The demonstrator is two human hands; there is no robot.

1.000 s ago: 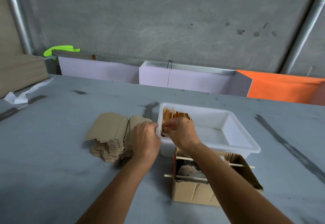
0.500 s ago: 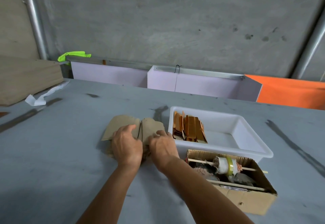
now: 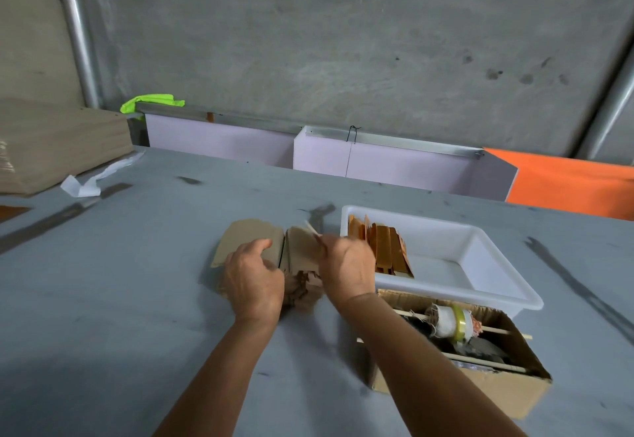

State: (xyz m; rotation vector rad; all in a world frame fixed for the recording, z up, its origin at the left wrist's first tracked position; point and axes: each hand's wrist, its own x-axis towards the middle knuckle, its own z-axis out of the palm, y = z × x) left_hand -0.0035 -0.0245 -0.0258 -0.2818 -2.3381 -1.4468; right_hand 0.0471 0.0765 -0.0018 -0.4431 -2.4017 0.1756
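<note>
Two stacks of flat tan cardboard pieces (image 3: 247,236) lie side by side on the grey table. My left hand (image 3: 252,275) rests on the left stack with its fingers curled over the edge. My right hand (image 3: 346,265) is over the right stack and lifts one thin cardboard piece (image 3: 313,230) by its near end, so the piece tilts up on edge. To the right stands a white plastic tray (image 3: 480,265) with several orange-brown folded pieces (image 3: 384,248) leaning at its left end.
An open cardboard box (image 3: 497,388) holding a tape roll on a stick and wire scraps sits in front of the tray, under my right forearm. A large brown board (image 3: 51,141) and a white paper scrap (image 3: 82,187) lie at far left. Lilac and orange panels stand behind the table.
Both hands left the tray's left end and moved left onto the cardboard stacks. Since half a second ago my right hand has raised one piece off the right stack.
</note>
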